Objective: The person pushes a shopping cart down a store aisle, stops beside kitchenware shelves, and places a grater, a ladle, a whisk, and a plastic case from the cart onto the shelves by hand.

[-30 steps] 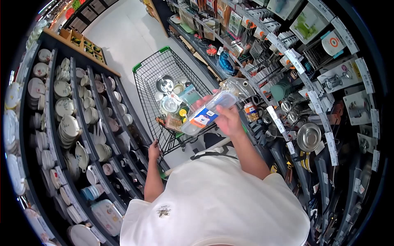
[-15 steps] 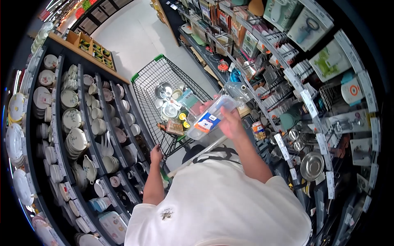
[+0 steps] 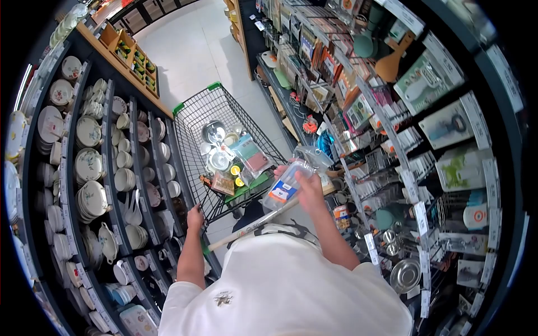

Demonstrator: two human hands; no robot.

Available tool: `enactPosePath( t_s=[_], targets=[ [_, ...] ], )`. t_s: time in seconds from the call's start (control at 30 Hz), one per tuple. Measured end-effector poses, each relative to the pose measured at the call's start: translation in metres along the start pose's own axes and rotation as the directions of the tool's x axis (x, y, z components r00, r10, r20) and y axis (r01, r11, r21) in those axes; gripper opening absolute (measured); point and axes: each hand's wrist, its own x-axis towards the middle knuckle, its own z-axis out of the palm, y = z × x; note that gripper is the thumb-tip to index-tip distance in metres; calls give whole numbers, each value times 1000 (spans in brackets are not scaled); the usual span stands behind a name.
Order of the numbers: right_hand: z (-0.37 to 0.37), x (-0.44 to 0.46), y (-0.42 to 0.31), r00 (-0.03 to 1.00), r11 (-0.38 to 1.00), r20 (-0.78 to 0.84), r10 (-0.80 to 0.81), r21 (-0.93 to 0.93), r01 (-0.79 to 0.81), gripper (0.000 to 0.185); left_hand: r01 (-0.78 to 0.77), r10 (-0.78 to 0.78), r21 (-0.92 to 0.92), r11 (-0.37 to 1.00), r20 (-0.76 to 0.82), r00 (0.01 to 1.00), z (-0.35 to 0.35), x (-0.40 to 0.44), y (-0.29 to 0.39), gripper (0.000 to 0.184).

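Note:
My right hand (image 3: 309, 190) grips a clear plastic food container (image 3: 282, 192) with a blue, white and orange label, thumb over its side and fingertips at the far edge. Crinkled clear plastic wrap (image 3: 315, 157) shows just beyond it. My left hand (image 3: 194, 217) is closed at the near left corner of the wire shopping cart (image 3: 193, 140); the part under its fingers is small in view. Inside the cart lie metal bowls (image 3: 213, 132), a teal and pink packet (image 3: 251, 153), a brown boxed item (image 3: 223, 183) and yellow round labels (image 3: 235, 169). A pale bar (image 3: 246, 228) crosses before my waist.
Shelves of plates (image 3: 88, 165) and bowls line the left side, close to the cart. On the right hang kitchen tools, with a wooden spoon (image 3: 389, 66) and a steel bowl (image 3: 404, 275). The pale aisle floor (image 3: 182, 56) runs ahead past a wooden rack (image 3: 129, 53).
The view has shifted, so the shelves and cart appear moved. My right hand still holds the container, now lower and tilted more upright. The left hand remains at the cart's corner.

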Motion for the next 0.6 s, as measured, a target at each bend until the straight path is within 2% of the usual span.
enactPosePath(
  t_s=[0.1, 0.17, 0.3, 0.33, 0.37, 0.6],
  targets=[
    [12, 34, 4, 1000, 1000, -25, -18, -14, 18, 44, -30, 36, 68, 997, -81, 996, 10, 54, -27, 39],
    [14, 58, 7, 999, 997, -33, -19, -81, 16, 42, 73, -73, -2, 997, -2, 997, -20, 53, 13, 39],
    [36, 107, 9, 998, 990, -55, -10, -144, 2, 40, -74, 80, 67, 995, -94, 992, -14, 119, -20, 36],
    [39, 123, 16, 998, 987, -57, -18, -157, 9, 40, -103, 111, 76, 992, -115, 987, -25, 129, -6, 36],
    [39, 138, 20, 998, 986, -55, -26, -165, 17, 40, 43, -43, -7, 999, -33, 999, -35, 135, 8, 35],
    [75, 237, 37, 999, 991, -20, -41, -128, 38, 51, 98, -97, -68, 993, 20, 995, -66, 216, 30, 33]
  ],
)
